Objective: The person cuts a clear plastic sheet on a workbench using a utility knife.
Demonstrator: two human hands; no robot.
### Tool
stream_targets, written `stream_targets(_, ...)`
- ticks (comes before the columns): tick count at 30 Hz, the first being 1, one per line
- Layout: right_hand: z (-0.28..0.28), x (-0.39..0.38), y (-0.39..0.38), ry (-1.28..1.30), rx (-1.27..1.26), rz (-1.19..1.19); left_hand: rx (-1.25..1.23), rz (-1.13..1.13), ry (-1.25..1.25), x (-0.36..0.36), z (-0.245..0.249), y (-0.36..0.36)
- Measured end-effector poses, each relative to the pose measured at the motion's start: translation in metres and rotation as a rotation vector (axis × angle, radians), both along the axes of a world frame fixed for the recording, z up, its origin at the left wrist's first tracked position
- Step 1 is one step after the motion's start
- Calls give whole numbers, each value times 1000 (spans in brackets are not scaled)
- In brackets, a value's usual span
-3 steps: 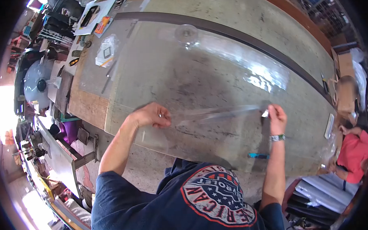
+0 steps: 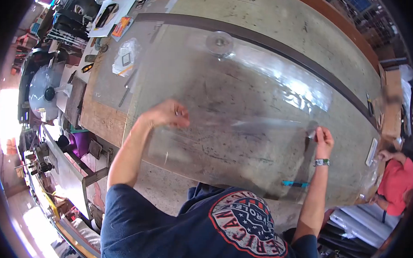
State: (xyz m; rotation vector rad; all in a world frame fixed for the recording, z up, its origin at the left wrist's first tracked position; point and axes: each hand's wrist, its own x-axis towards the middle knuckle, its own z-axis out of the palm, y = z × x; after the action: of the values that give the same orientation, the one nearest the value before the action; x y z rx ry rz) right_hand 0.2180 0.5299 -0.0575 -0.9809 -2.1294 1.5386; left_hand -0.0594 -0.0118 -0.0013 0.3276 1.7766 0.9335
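Clear strip (image 2: 265, 123) spans most of the gap between the two hands, over the near half of a clear sheet (image 2: 241, 91) on the workbench (image 2: 101, 113). Whether the strip touches the sheet cannot be told; both are see-through.

Right hand (image 2: 324, 143): thumb and fingertips pinched together on a small shiny bit, apparently the strip's right end. Left hand (image 2: 169, 114): over the left part of the sheet, fingers curled in and blurred. Strip fades out short of it; cannot tell whether it grips the left end.

Handling, as judged: film this thin would likely fold on itself or cling, so an even, gentle pull from both ends matters more than force. Pinching only the extreme ends should leave the middle unmarked. Hands best moved together; a jerk from one side could twist it. Bright glare (image 2: 300, 91) on the far right makes edges hard to read; a lower viewing angle may help.

Nearby: clear roll (image 2: 219, 43) lying on the far side of the sheet, just near of a dark bar (image 2: 258, 40). Blue tool (image 2: 295, 184) at the near right, beside the right forearm, worth keeping clear of the strip.
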Motion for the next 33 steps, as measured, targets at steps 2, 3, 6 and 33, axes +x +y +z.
stream_targets(2,-1,-5,15,2,21,-50,-22,-62,182,-44,4,1)
stream_targets(3,-6,-12,19,11,29,-76,-6,-3,246,-66,5,1)
stream_targets(6,-17,-29,31,25,6,-149,10,134,501,-126,-20,4)
stream_targets(33,-63,-54,44,-2,239,-454,-99,598,1295,-125,-87,60)
